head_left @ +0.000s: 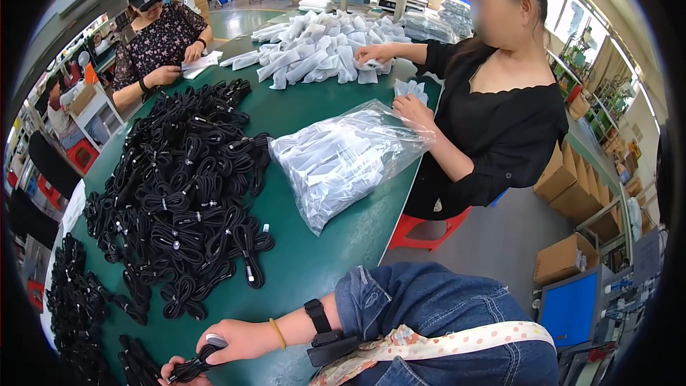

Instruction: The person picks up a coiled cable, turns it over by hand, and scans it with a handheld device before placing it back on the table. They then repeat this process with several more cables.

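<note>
At the lower edge, a bundled black cable (191,367) is held between my two hands. My right hand (239,341) is closed on its upper end, and a small grey-white oval piece shows by those fingers. Only some fingers of my left hand (175,370) show, closed around the lower end; the rest is cut off by the picture's edge. Next to them lie more black cable bundles (136,361). Beyond my hands a large heap of coiled black cables (179,193) with silver connectors covers the table's left part.
On the green table (343,243) lies a clear bag (343,164) full of white packets. Behind it is a pile of white packets (321,43). A co-worker in black (493,114) handles packets at the right; another person (168,36) holds white sheets at the far left.
</note>
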`<control>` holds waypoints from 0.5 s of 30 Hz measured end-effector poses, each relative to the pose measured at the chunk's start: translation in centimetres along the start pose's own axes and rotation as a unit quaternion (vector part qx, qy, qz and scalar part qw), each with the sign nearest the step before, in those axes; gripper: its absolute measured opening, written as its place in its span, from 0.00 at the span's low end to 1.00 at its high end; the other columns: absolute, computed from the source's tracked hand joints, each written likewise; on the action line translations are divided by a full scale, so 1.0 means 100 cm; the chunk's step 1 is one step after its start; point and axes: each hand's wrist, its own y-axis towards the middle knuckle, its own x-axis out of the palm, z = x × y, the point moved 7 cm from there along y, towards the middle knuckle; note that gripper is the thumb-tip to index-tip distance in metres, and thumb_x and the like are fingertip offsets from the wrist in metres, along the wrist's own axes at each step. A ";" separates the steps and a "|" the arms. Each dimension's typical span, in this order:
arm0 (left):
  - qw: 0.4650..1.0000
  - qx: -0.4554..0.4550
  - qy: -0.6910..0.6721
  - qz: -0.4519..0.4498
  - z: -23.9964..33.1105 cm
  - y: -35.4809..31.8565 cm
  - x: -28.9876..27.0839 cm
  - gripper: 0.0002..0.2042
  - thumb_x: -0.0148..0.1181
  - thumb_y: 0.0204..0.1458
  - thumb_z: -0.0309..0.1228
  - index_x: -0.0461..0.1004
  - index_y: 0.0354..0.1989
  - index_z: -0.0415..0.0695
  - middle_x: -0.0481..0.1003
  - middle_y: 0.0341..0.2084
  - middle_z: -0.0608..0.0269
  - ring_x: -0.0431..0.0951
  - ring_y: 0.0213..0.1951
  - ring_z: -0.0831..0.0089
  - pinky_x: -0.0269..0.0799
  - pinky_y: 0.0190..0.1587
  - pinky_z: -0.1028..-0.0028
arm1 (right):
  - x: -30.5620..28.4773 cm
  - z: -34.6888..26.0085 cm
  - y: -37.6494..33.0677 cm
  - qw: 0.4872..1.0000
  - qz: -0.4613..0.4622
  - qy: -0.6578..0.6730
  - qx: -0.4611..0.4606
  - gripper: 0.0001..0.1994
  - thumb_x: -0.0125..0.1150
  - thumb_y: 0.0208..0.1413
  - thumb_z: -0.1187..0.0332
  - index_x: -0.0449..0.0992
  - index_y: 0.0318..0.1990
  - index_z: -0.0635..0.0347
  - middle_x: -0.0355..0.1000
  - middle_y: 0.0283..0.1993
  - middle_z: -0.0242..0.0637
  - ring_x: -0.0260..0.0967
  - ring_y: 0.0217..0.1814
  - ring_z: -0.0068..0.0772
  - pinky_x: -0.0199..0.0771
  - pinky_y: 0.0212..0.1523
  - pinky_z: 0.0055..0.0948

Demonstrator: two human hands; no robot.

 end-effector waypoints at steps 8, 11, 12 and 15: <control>0.999 -0.001 -0.028 -0.046 -0.007 -0.001 0.003 0.17 0.39 0.52 0.45 0.66 0.39 0.46 0.67 0.39 0.56 0.65 0.42 0.61 0.59 0.46 0.61 | 0.000 0.004 -0.001 1.000 -0.004 0.001 0.026 0.12 0.56 0.41 0.69 0.69 0.33 0.65 0.68 0.27 0.35 0.63 0.30 0.23 0.65 0.33 0.22; 0.998 0.001 -0.032 -0.048 -0.007 0.000 0.001 0.18 0.39 0.52 0.45 0.66 0.41 0.45 0.66 0.40 0.56 0.65 0.42 0.60 0.58 0.47 0.61 | -0.005 0.004 -0.003 1.000 -0.008 -0.017 0.025 0.11 0.56 0.41 0.70 0.69 0.33 0.65 0.68 0.28 0.35 0.64 0.31 0.23 0.64 0.34 0.22; 0.998 0.002 -0.035 -0.043 -0.007 0.000 0.002 0.19 0.39 0.52 0.45 0.65 0.42 0.44 0.66 0.40 0.55 0.65 0.43 0.60 0.58 0.47 0.61 | -0.006 0.003 -0.004 0.999 -0.001 -0.020 0.029 0.11 0.56 0.41 0.70 0.69 0.33 0.65 0.68 0.28 0.35 0.64 0.31 0.23 0.64 0.34 0.22; 0.999 0.004 -0.032 -0.021 -0.007 -0.004 0.016 0.20 0.39 0.52 0.46 0.64 0.43 0.42 0.65 0.42 0.54 0.64 0.44 0.58 0.57 0.49 0.60 | -0.005 -0.006 -0.002 0.998 -0.011 -0.058 -0.016 0.11 0.54 0.46 0.68 0.68 0.37 0.63 0.66 0.33 0.36 0.63 0.37 0.26 0.63 0.39 0.24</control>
